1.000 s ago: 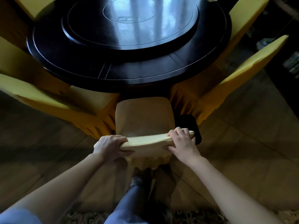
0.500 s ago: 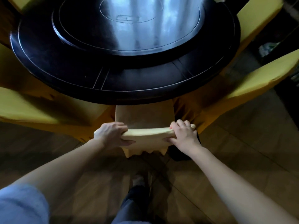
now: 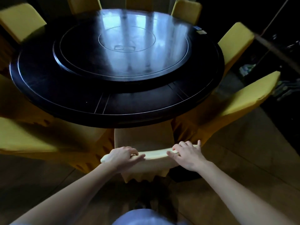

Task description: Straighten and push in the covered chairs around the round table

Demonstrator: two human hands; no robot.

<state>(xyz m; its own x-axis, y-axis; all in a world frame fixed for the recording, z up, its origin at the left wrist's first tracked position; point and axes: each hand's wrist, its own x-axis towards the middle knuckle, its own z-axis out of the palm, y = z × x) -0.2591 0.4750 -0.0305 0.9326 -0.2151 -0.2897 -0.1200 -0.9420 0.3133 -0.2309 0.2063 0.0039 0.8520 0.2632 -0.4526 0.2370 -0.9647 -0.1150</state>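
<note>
A yellow-covered chair [image 3: 155, 155] stands right in front of me, its seat tucked mostly under the rim of the dark round table [image 3: 65, 101]. My left hand [image 3: 121, 155] holds the left end of the backrest's top edge, thumb and fingers closed around it. My right hand [image 3: 189, 155] lies on the right end with its fingers spread and fairly straight over the top and its thumb on the near side. The chair's skirt hangs down below my hands.
A raised round turntable [image 3: 125, 51] sits in the middle of the table. More yellow-covered chairs ring the table: one close on the left [image 3: 24, 140], one close on the right [image 3: 248, 98], and several at the far side. The floor is wood, with dark clutter at the far right.
The chair has slid forward, so its seat now sits further under the table. My right hand's fingers have loosened and spread. My view has lifted to show the whole table.
</note>
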